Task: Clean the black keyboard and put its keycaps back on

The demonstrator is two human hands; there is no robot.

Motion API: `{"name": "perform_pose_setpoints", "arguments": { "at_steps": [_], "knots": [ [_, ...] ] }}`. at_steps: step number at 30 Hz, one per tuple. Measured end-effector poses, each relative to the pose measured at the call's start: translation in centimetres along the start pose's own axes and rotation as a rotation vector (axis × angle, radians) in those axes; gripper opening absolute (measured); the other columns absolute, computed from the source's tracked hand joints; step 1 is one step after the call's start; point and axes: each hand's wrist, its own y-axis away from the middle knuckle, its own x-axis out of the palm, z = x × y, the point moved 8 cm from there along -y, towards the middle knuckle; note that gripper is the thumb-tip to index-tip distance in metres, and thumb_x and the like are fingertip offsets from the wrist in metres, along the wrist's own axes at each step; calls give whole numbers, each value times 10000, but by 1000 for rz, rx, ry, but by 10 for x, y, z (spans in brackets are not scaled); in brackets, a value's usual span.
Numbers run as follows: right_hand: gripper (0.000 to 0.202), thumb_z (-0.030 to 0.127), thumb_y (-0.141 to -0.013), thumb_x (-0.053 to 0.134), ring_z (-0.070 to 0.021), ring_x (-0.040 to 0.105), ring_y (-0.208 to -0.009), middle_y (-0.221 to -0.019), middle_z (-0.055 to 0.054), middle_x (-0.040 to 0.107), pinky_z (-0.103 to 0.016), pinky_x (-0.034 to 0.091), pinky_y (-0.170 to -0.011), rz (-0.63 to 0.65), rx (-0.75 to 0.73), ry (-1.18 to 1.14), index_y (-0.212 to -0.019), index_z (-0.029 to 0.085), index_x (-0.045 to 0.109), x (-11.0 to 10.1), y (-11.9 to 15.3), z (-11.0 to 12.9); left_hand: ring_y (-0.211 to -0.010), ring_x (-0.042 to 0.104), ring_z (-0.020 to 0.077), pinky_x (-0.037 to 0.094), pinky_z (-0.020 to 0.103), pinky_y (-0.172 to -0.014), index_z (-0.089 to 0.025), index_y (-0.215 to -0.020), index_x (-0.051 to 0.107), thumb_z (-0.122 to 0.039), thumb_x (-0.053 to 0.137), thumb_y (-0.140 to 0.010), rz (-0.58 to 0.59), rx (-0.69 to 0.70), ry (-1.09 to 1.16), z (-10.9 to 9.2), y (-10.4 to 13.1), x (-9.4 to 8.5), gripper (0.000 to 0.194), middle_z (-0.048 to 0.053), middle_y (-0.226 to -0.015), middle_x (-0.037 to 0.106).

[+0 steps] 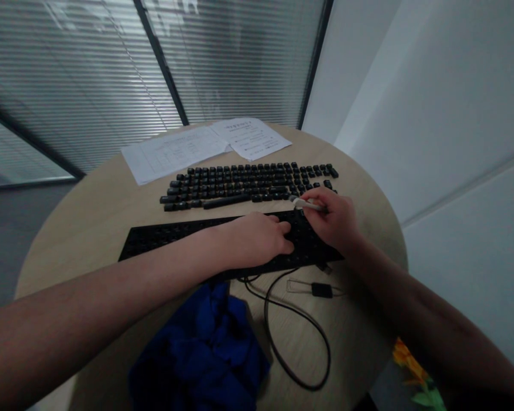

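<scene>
A black keyboard base point(148, 235) with its keycaps off lies across the round table. My left hand point(261, 241) rests on it with the fingers apart, touching its right half. In my right hand point(332, 214), a small brush with a pale handle point(306, 204) is pinched; its head points left, over the top edge of the base. Loose black keycaps point(227, 201) lie in rows just beyond the base, in keyboard layout. Nearer to me, a keycap puller point(322, 290) with wire loops and a black middle sits by the black cable point(269, 319).
A crumpled blue cloth point(205, 348) lies at the front of the wooden table point(85, 228). Printed papers point(184, 149) are at the far edge. Window blinds point(89, 74) and a white wall point(437, 103) stand beyond. Orange flowers point(409, 361) show at lower right.
</scene>
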Motion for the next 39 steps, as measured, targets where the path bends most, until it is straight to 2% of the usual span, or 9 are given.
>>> {"name": "perform_pose_setpoints", "arguments": {
  "at_steps": [7, 10, 14, 17, 20, 26, 31, 34, 39],
  "knots": [
    [154, 171, -791, 590, -122, 461, -484, -585, 50, 572, -260, 364, -532, 7, 21, -1, -896, 231, 684, -1, 0, -3, -817, 656, 232, 382, 320, -566, -256, -989, 755, -151, 548, -975, 94, -26, -36, -2, -8, -2, 232, 76, -966, 667],
    [154, 167, -794, 588, -123, 470, -488, -584, 50, 574, -259, 370, -534, 0, 13, -11, -898, 230, 683, -3, 0, -3, -785, 650, 201, 420, 305, -603, -228, -973, 724, -132, 537, -968, 16, -21, 42, 5, -3, -8, 210, 58, -941, 662],
    [157, 154, -809, 605, -120, 496, -501, -610, 46, 599, -255, 387, -545, 28, -45, -42, -921, 224, 691, -3, 2, 3, -793, 656, 172, 476, 281, -683, -201, -938, 674, -79, 565, -912, -124, -12, 203, 21, 17, -21, 166, 38, -966, 674],
    [119, 160, -834, 634, -98, 485, -488, -604, 56, 588, -238, 375, -535, 111, -156, -97, -919, 211, 699, 3, 4, 15, -810, 679, 171, 483, 275, -677, -208, -970, 684, -77, 624, -872, -167, -35, 212, 28, 34, -24, 174, 26, -982, 700],
    [98, 168, -854, 647, -82, 466, -487, -639, 50, 613, -230, 357, -528, 180, -237, -139, -927, 199, 705, 9, 6, 23, -828, 701, 180, 486, 274, -656, -207, -977, 692, -113, 635, -899, -169, -18, 154, 23, 45, -19, 135, 28, -952, 721],
    [111, 186, -858, 648, -85, 450, -483, -602, 57, 577, -231, 323, -525, 264, -212, -140, -945, 197, 717, 18, 9, 21, -672, 665, 172, 461, 282, -562, -181, -900, 671, -81, 575, -937, -176, 14, -61, 8, 48, -7, 143, 32, -779, 690],
    [92, 179, -832, 667, -105, 540, -567, -675, 29, 656, -236, 362, -593, 507, -277, -108, -911, 198, 709, 36, 18, 36, -719, 680, 186, 479, 286, -572, -173, -909, 673, -98, 591, -950, -230, 18, -103, 4, 52, -6, 119, 43, -807, 707],
    [90, 173, -832, 662, -132, 607, -639, -714, 15, 689, -247, 386, -637, 616, -306, -62, -909, 204, 697, 44, 25, 46, -767, 686, 185, 502, 283, -609, -175, -901, 675, -100, 576, -960, -299, -39, -83, 6, 64, -13, 138, 54, -861, 728],
    [46, 170, -865, 632, -151, 618, -683, -752, -5, 689, -263, 395, -664, 664, -339, 33, -884, 199, 664, 51, 32, 51, -809, 692, 189, 515, 277, -656, -173, -933, 688, -115, 552, -973, -376, -195, -11, 14, 102, -20, 153, 67, -920, 747]
  ]
}}
